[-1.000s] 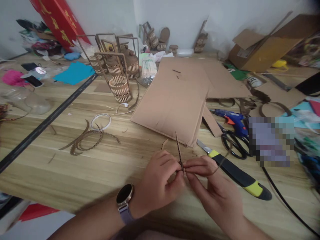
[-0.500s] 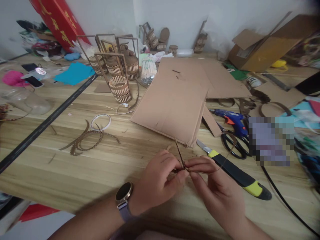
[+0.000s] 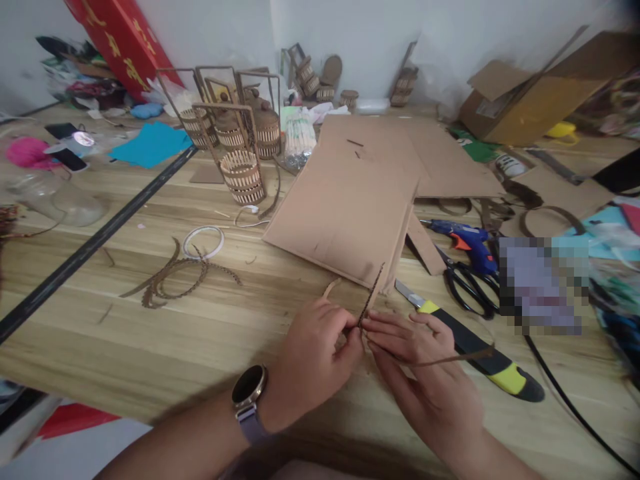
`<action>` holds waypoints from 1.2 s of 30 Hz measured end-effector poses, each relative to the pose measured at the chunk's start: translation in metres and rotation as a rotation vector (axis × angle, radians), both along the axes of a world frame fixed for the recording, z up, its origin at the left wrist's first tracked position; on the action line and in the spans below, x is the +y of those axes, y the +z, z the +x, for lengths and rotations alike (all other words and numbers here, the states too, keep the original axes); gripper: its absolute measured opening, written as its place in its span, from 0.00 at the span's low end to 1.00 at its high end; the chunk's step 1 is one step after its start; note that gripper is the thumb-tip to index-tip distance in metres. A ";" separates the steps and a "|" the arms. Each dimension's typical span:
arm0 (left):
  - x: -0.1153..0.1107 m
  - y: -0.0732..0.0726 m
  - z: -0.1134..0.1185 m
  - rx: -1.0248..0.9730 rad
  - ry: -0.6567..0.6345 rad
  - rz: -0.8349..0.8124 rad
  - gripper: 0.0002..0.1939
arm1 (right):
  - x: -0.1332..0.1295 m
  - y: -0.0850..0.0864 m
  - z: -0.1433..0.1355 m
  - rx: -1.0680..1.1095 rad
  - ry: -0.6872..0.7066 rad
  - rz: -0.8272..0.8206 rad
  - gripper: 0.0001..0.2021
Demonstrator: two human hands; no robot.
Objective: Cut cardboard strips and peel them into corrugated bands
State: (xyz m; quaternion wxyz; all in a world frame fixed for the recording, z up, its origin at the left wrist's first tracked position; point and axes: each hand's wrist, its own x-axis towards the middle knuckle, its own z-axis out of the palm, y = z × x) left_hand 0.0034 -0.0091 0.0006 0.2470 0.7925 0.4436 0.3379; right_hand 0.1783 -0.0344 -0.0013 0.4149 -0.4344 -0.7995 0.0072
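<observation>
My left hand (image 3: 317, 353), with a watch on its wrist, pinches a thin brown corrugated cardboard strip (image 3: 373, 293) between thumb and fingers. Close against it, the fingertips of my right hand (image 3: 430, 377) also grip the strip. One end stands up between the hands, its ridged edge showing; a longer tail curves out over the right hand's fingers. What lies right at the pinch is hidden by the fingers. Beyond the hands lies a flat cardboard sheet (image 3: 345, 207). Beside the right hand rests a black and yellow utility knife (image 3: 463, 335), its blade out.
Black-handled scissors (image 3: 453, 290) and a blue glue gun (image 3: 479, 253) lie on the right. Coiled cardboard strips (image 3: 200, 272) and a white ring (image 3: 186, 245) are on the left. Several small handled baskets (image 3: 244, 179) stand behind, and a cardboard box (image 3: 520, 100) sits back right.
The strip's upright end has swung from leaning left to leaning right. Its tail now hangs lower across my right hand, and both hands have shifted slightly left.
</observation>
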 end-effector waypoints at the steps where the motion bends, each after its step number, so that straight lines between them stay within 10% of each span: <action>1: 0.000 0.000 0.000 0.004 0.004 0.009 0.08 | 0.000 0.000 0.000 -0.003 0.001 -0.003 0.09; 16: 0.001 0.005 -0.002 -0.146 -0.115 -0.003 0.08 | 0.001 -0.001 0.001 0.338 0.017 -0.216 0.04; 36: -0.001 0.000 0.003 -0.040 -0.038 0.036 0.09 | 0.001 -0.006 -0.001 0.092 0.045 -0.047 0.08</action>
